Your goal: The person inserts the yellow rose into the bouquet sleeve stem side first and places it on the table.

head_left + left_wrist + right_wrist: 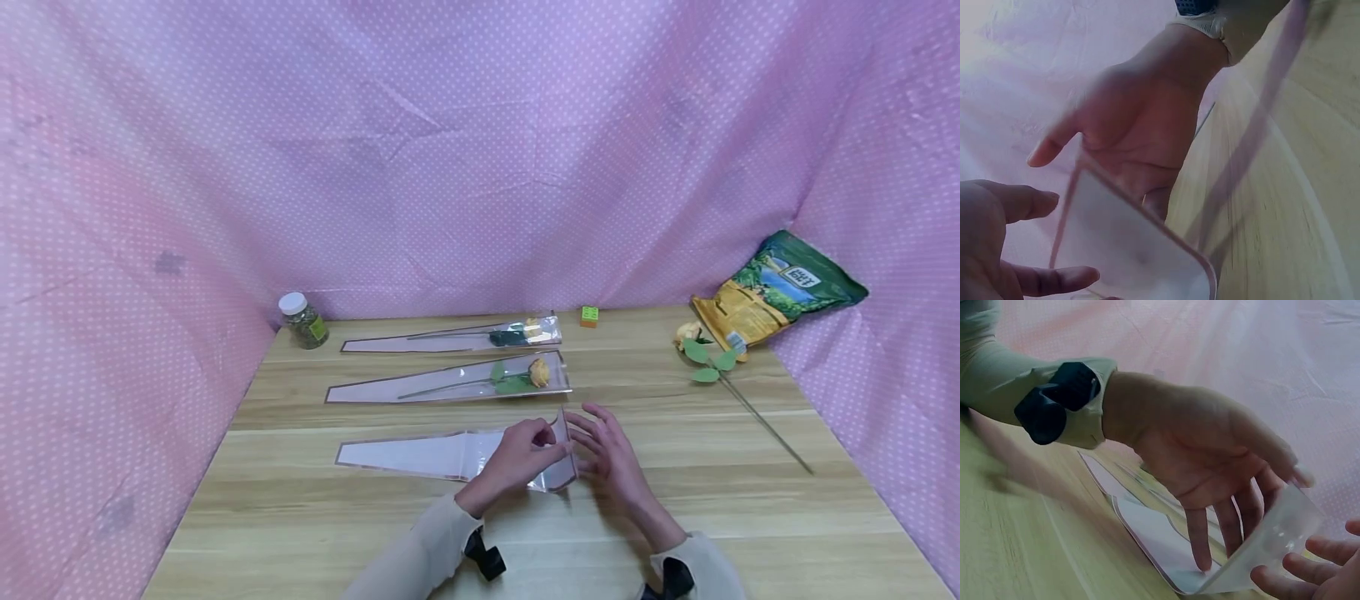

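Nearest me lies a clear flower sleeve with a dark border, its wide right end bent upward. Over that end is my left hand, its fingers touching the inside of the raised flap; thumb and forefinger stand apart in the left wrist view. On the flap's outer side, my right hand has its fingers spread, fingertips at the plastic. The flap hides part of the right fingers in the left wrist view. No flower shows inside this sleeve.
Behind lie two sleeves, each holding a yellow artificial rose. A loose rose lies right, by a green and yellow bag. A white-lidded jar stands back left; a small green and orange block sits at the back.
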Demonstrator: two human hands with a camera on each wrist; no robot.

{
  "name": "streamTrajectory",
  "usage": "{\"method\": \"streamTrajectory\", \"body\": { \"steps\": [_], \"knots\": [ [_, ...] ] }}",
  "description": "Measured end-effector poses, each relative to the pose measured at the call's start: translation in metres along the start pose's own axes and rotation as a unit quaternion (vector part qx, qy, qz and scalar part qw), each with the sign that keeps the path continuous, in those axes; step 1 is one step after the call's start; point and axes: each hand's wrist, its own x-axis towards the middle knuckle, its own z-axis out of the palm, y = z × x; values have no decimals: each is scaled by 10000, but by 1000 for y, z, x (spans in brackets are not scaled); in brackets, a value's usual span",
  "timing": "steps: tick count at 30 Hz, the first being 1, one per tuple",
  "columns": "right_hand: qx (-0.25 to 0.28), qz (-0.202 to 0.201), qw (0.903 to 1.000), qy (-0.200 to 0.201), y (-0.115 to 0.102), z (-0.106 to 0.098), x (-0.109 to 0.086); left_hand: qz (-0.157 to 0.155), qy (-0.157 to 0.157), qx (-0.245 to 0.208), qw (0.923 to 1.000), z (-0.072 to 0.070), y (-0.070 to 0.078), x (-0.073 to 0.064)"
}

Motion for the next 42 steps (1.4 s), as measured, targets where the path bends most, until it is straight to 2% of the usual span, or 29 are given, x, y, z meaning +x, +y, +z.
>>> {"method": "streamTrajectory", "body": {
  "steps": [3, 10, 17, 21, 24, 31, 33, 36, 39, 42],
  "knots": [
    [-27, 103, 9999, -58, -1, 3, 0, -96, 15, -174, 9998, -1, 2, 0],
    [-117, 312, 9994, 131, -2, 8, 1, -210, 23, -445, 9988, -2, 2, 1],
    [-140, 193, 9997, -98, 0, 7, 0, -8, 246, -530, 9983, 0, 0, 2],
    [-168, 163, 9996, -173, 0, 6, -1, -25, 343, -580, 9977, -1, 0, 2],
    [-228, 258, 9994, -75, 0, 7, -2, -132, 373, -605, 9974, -3, 0, 1],
    [-314, 458, 9979, 329, 4, 7, -4, -798, 503, -750, 9927, -6, -1, 0],
    [-370, 484, 9976, 330, 5, 6, -4, -877, 575, -831, 9910, -7, -1, 0],
    [-437, 553, 9970, 319, 5, 6, -4, -897, 609, -976, 9893, -7, 0, -1],
    [-468, 599, 9965, 344, 5, 7, -4, -764, 580, -1044, 9899, -6, -1, -1],
    [-427, 612, 9964, 403, 5, 6, -4, -602, 456, -1330, 9882, -5, -2, -1]
  ]
}}
